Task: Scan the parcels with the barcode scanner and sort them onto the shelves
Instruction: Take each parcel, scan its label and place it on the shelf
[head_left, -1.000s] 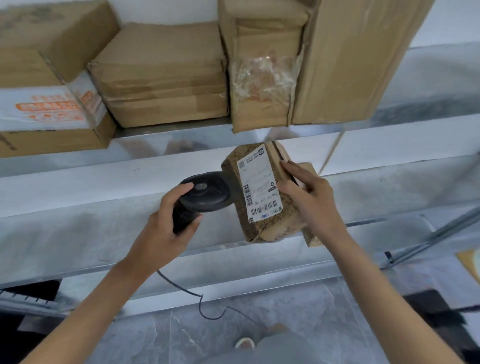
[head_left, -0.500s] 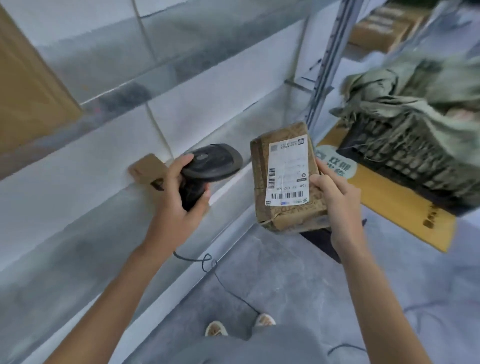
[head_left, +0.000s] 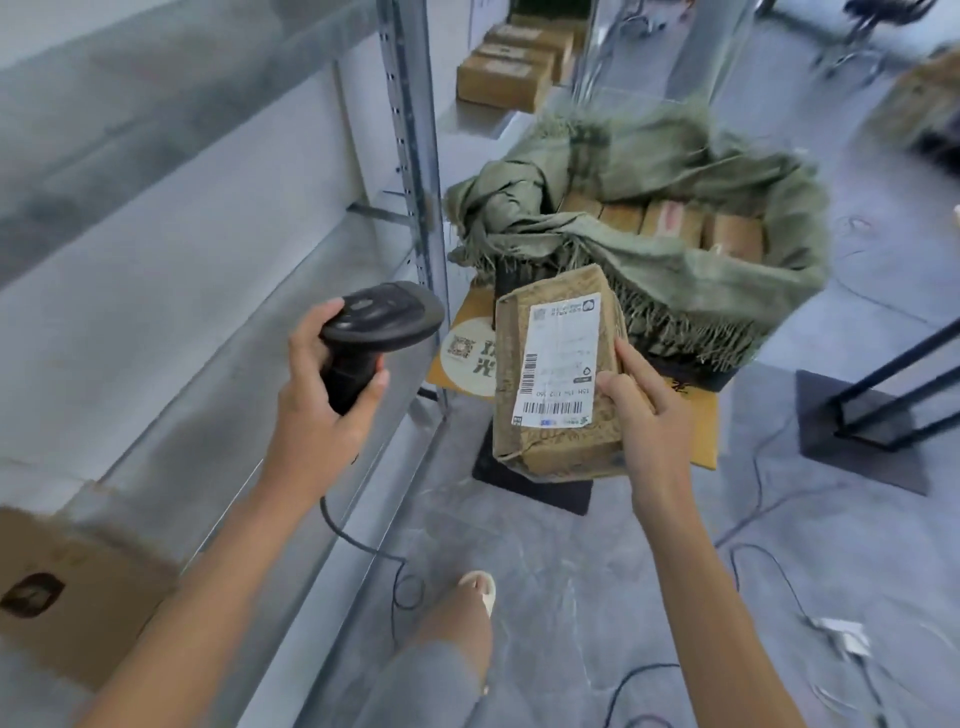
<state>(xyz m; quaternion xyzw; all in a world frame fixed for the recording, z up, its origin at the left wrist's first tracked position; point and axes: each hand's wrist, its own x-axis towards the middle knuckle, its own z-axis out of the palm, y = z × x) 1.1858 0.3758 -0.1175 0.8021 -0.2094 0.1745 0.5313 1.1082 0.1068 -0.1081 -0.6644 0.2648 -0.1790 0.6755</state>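
Head camera looks down a grey marbled floor (head_left: 571, 597) beside a metal shelf rack (head_left: 410, 156) on the left, its lower boards bare and pale. The left hand (head_left: 317, 415) has its fingers wrapped round the handle of a black barcode scanner (head_left: 382, 322), its cable trailing to the floor. The right hand (head_left: 644, 410) grips a brown parcel (head_left: 558, 379) by its right edge, white label facing up, held in the air just right of the scanner. Behind it a green woven sack (head_left: 675, 249) lies open with more boxes inside. Loose cables (head_left: 769, 561) cross the floor
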